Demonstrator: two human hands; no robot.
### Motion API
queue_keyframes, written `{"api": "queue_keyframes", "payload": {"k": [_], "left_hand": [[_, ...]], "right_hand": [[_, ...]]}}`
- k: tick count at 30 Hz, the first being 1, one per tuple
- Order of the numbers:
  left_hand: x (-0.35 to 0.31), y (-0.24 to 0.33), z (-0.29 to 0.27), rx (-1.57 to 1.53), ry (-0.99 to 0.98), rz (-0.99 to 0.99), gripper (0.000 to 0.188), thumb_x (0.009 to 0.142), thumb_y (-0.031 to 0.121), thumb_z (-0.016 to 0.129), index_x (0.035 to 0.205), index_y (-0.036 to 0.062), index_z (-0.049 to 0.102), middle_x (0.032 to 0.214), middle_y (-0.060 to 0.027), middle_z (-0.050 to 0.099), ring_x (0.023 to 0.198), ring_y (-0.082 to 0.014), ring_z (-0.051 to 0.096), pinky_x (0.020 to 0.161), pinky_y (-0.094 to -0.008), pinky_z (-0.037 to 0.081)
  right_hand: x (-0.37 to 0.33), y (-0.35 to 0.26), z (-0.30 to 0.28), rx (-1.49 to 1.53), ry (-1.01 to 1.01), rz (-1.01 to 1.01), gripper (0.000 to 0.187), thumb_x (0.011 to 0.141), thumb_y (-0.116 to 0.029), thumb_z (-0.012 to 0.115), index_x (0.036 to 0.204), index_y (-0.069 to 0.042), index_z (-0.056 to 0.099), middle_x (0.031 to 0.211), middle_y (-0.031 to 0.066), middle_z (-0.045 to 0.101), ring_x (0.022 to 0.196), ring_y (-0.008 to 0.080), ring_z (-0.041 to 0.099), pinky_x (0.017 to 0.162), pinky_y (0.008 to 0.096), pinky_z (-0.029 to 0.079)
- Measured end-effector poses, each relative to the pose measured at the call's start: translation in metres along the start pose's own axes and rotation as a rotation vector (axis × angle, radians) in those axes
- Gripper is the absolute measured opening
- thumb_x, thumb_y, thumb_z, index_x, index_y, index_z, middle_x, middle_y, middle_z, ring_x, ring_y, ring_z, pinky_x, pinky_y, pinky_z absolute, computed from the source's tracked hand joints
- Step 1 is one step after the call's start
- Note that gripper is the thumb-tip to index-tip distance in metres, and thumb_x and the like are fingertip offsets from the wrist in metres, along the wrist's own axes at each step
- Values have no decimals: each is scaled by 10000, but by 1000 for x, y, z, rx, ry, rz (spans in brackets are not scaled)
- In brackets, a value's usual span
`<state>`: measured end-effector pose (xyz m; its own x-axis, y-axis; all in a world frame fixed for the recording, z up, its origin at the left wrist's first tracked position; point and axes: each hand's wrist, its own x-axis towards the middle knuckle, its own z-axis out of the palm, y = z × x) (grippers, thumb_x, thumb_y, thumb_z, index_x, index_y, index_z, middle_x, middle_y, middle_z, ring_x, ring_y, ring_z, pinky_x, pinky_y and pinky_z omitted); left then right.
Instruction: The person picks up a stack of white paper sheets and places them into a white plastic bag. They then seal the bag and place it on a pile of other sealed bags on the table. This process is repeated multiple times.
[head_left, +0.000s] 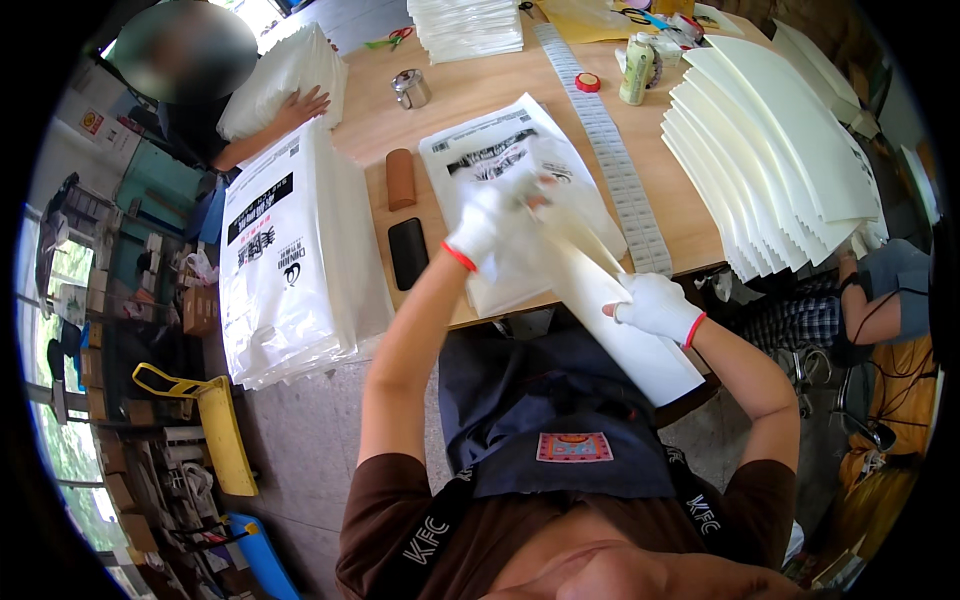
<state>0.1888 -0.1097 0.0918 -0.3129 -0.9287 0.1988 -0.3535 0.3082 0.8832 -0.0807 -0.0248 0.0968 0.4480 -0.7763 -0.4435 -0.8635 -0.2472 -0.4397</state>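
Note:
Both my hands wear white gloves with red cuffs. My right hand (652,308) is closed on a long white sheet (645,358), which slants from the table edge down over my lap. My left hand (487,222) is over a printed clear plastic bag (453,150) lying in front of me. Motion smears its fingers, so whether it grips the bag or the sheet's far end cannot be told. Left of the bag lie a brown cylinder (400,178) and a black phone (408,254).
A tall pile of printed bags (270,270) stands at the left table edge. Fanned white sheets (760,150) lie at right, beyond a long ruler (612,160). A metal cup (409,88), a bottle (636,70) and a red tape roll (587,82) stand farther back. Another person's hand (302,106) rests on bags.

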Motion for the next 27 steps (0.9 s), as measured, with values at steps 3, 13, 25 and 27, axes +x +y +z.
{"api": "queue_keyframes", "payload": {"k": [3, 13, 25, 27], "left_hand": [[-46, 45, 46, 533, 42, 320, 199, 825, 78, 641, 1013, 117, 692, 850, -63, 707, 682, -227, 668, 614, -331, 527], [-64, 94, 121, 451, 104, 412, 356, 664, 78, 654, 998, 198, 682, 743, -30, 659, 629, -231, 646, 545, -346, 502], [-155, 16, 114, 383, -3, 270, 68, 729, 140, 718, 766, 116, 667, 681, -82, 644, 593, -250, 644, 532, -351, 505], [-172, 31, 118, 362, -58, 337, 117, 744, 134, 703, 853, 122, 659, 673, -65, 625, 568, -246, 628, 522, -352, 499]], "right_hand": [[17, 22, 16, 871, -76, -8, 380, 786, -360, 654, 976, -31, 661, 1022, 137, 648, 878, 303, 624, 755, 389, 482], [91, -19, 57, 483, 420, -288, 354, 747, -306, 679, 979, -38, 661, 980, 124, 646, 893, 292, 613, 787, 389, 470], [-25, -21, 108, -223, 1032, -242, 423, 645, -111, 712, 1040, -92, 562, 1085, 111, 568, 1030, 353, 543, 946, 488, 427], [-2, 21, 120, -206, 732, 82, 428, 776, -144, 586, 1191, -51, 538, 978, 180, 628, 928, 357, 614, 826, 477, 478]]}}
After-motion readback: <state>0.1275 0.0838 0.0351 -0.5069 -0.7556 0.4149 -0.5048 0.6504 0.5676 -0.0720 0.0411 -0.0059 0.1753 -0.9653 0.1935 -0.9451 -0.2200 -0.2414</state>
